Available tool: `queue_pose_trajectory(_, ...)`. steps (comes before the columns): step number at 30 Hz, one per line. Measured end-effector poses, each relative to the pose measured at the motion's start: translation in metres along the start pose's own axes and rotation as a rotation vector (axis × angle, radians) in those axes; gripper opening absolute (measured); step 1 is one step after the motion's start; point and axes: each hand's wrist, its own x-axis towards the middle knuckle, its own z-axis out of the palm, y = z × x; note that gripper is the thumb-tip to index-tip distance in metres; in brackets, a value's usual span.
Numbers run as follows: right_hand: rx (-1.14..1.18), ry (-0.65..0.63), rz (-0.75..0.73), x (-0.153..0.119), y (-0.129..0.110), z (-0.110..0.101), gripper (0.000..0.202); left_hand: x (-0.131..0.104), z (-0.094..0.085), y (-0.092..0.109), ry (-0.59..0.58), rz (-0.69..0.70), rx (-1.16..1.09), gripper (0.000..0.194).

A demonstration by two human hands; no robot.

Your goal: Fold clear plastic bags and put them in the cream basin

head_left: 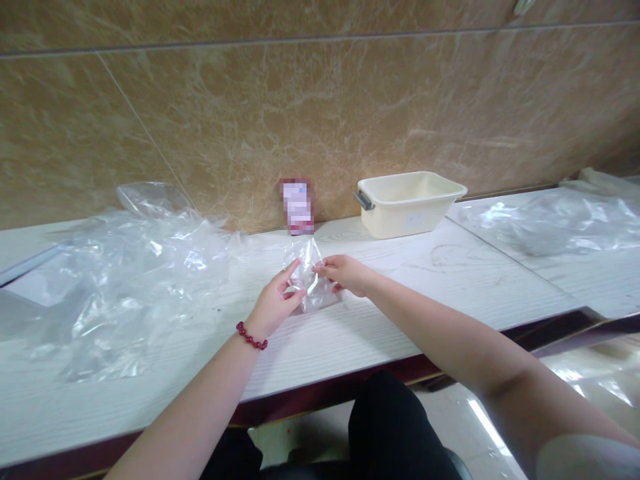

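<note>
Left of the small clear bag (313,293), a heap of plastic bags (135,267) is spread. The bag's left side is touched by the left hand (280,297), its fingers parted; whether it is gripped there cannot be told. Its right side is pinched by the right hand (345,275). Right of the bag, a cream tub (400,217) is seen.

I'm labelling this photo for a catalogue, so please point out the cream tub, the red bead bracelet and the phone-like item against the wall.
Cream tub (397,220): head view, front wall.
Red bead bracelet (252,339): head view, middle beads.
Phone-like item (299,207): head view, blurred front.
</note>
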Motion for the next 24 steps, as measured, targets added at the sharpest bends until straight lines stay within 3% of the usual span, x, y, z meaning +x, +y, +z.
queue_pose_trajectory(4,0.115,-0.070,0.038,-0.001,0.000,0.001,0.014,-0.003,0.002,0.002,-0.038,0.013,0.045,0.067)
queue_pose_trajectory(8,0.164,-0.062,0.035,-0.001,0.000,0.001,0.013,-0.006,0.002,0.005,-0.116,0.025,0.112,0.075)
queue_pose_trajectory(14,0.261,-0.080,0.072,0.001,0.001,-0.001,0.018,-0.006,0.003,0.005,-0.127,0.139,0.161,0.079)
queue_pose_trajectory(20,0.220,0.080,0.050,0.004,-0.004,-0.004,0.017,-0.004,0.004,0.002,-0.088,0.104,0.113,0.080)
queue_pose_trajectory(24,0.225,0.217,-0.037,0.003,-0.032,-0.033,0.012,-0.003,0.004,0.005,-0.077,0.154,0.118,0.076)
